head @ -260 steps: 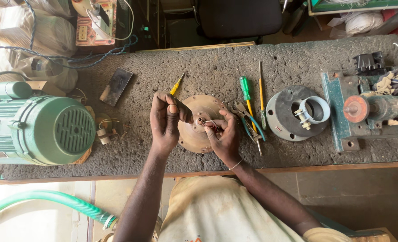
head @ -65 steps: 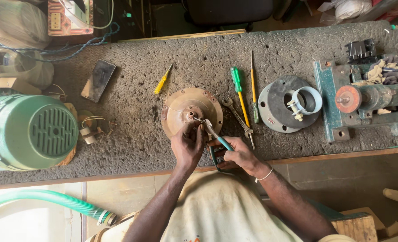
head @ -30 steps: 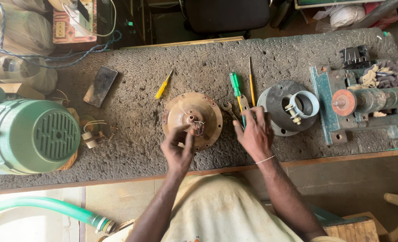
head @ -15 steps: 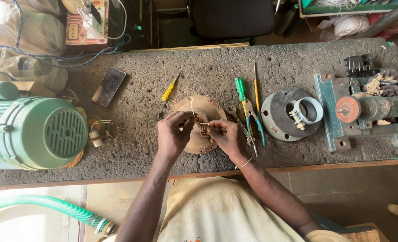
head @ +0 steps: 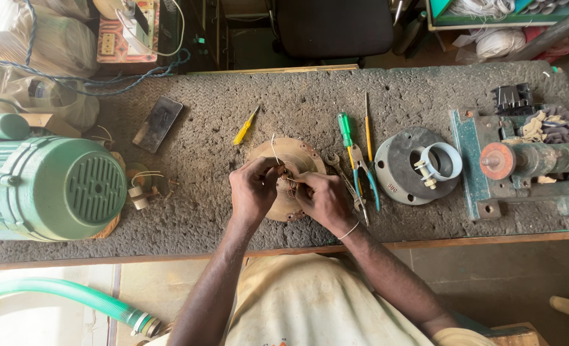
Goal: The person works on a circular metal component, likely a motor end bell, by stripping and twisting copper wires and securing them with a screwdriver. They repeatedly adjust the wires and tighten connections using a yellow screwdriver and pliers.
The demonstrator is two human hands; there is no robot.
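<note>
A round brown metal plate [head: 300, 157] lies on the grey bench mat in front of me. My left hand [head: 252, 189] and my right hand [head: 323, 198] meet over its middle, fingers pinched on a small part with copper wire [head: 288, 179] at the plate's centre. A thin white wire [head: 273, 146] sticks up from between my fingers. My hands hide most of the small part. Just right of my right hand lie a spanner [head: 333, 160], pliers with blue handles [head: 365, 176] and a green-handled screwdriver [head: 344, 128].
A green electric motor [head: 47, 186] stands at the left, a phone [head: 159, 123] and yellow screwdriver [head: 246, 126] behind. A grey flange with a white ring [head: 406, 170] and a green bearing block with shaft [head: 528, 163] are at the right. A green hose [head: 60, 296] runs below.
A second ago my right hand lay over the tools to the right and my left alone touched the plate. Both hands have since come together on the small part at the plate's centre.
</note>
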